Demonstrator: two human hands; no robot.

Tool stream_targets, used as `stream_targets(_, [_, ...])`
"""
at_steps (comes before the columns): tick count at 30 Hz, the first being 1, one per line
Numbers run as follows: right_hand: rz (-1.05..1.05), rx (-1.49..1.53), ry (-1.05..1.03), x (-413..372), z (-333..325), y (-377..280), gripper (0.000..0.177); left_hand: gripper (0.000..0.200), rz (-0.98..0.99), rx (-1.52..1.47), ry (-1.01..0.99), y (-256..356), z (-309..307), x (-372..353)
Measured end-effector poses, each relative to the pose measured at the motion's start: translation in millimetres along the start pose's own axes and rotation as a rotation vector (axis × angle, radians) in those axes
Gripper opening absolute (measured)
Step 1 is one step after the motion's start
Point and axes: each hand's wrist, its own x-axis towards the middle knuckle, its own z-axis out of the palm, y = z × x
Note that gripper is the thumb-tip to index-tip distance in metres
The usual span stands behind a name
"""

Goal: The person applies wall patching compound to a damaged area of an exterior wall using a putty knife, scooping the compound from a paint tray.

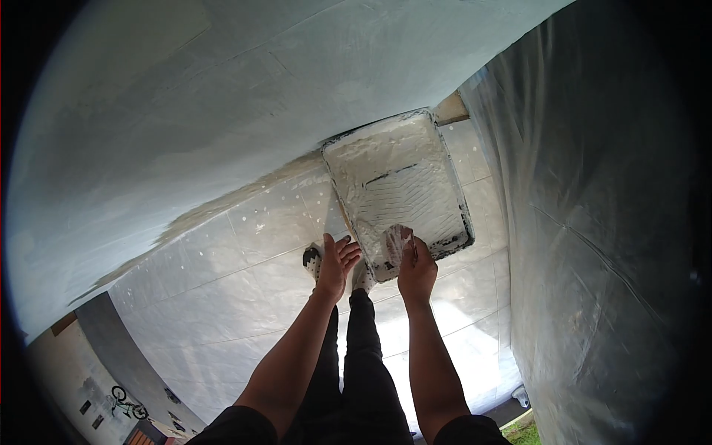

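Note:
A white, paint-covered roller tray (400, 178) lies on the tiled floor against the wall. My right hand (417, 268) is over the tray's near edge, closed on a crumpled clear plastic piece (395, 242) smeared with white paint. My left hand (337, 261) hovers beside it to the left, fingers spread, holding nothing. Below the hands my two feet in paint-spotted shoes (313, 257) stand at the tray's near corner.
A freshly painted white wall (222, 89) fills the upper left. Clear plastic sheeting (593, 222) hangs down the right side. The floor tiles (245, 259) are speckled with paint drops. A wooden strip (451, 110) shows behind the tray.

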Motion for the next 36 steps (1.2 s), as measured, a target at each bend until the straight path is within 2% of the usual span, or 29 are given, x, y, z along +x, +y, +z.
stream_targets(2, [0.084, 0.036, -0.034, 0.3, -1.1, -1.6, 0.025, 0.107, 0.004, -0.003, 0.005, -2.2, -0.5, -0.7])
stream_targets(4, [-0.053, 0.040, 0.033, 3.0, 0.1, -8.1, 0.025, 0.107, 0.006, -0.012, 0.011, -3.2, -1.0, -0.4])
stream_targets(5, [-0.055, 0.040, 0.035, 4.5, 3.6, -8.6, 0.025, 0.107, 0.007, -0.020, 0.013, -3.8, -0.6, -0.3])
stream_targets(8, [-0.041, 0.051, -0.074, 5.8, 20.7, -5.7, 0.025, 0.110, 0.002, -0.015, 0.015, -3.4, -0.1, -1.0])
stream_targets(10, [-0.127, 0.001, -0.120, 4.3, 32.3, -3.5, 0.024, 0.110, 0.001, -0.018, 0.015, -2.5, 0.5, -2.0])
stream_targets(12, [-0.108, -0.005, -0.113, 8.0, 30.5, -5.6, 0.025, 0.110, 0.002, -0.022, 0.015, -1.6, 1.4, -1.7])
stream_targets(14, [0.017, 0.100, -0.117, 9.3, 19.0, -19.1, 0.026, 0.109, -0.011, -0.030, 0.009, -1.2, 0.4, -1.5])
stream_targets(16, [-0.045, 0.086, -0.122, 8.1, 27.6, -5.6, 0.025, 0.109, -0.008, -0.026, 0.009, 0.1, 0.4, -1.5])
stream_targets(18, [-0.144, -0.067, -0.107, 7.9, 30.1, -3.9, 0.023, 0.108, -0.004, -0.024, 0.006, -0.5, 1.7, -2.8])
stream_targets(19, [-0.146, -0.067, -0.105, 9.5, 24.9, -7.4, 0.023, 0.107, 0.001, -0.029, 0.014, 0.0, 2.4, -1.9])
stream_targets(21, [0.026, 0.104, -0.045, 10.6, 9.6, -14.1, 0.023, 0.106, 0.004, -0.035, 0.030, 0.8, 0.3, -1.8])
stream_targets(24, [-0.009, 0.083, -0.133, 8.1, 3.4, -7.1, 0.024, 0.106, -0.002, -0.020, 0.003, 1.3, -0.4, -0.1])
stream_targets(29, [-0.052, 0.043, -0.137, -0.1, 25.1, 13.0, 0.024, 0.106, 0.003, -0.008, 0.001, 0.3, -1.2, -0.3])
stream_targets(36, [-0.082, -0.003, -0.135, 8.3, 21.2, 6.4, 0.022, 0.105, 0.002, -0.008, -0.007, 2.7, -1.2, -1.3])
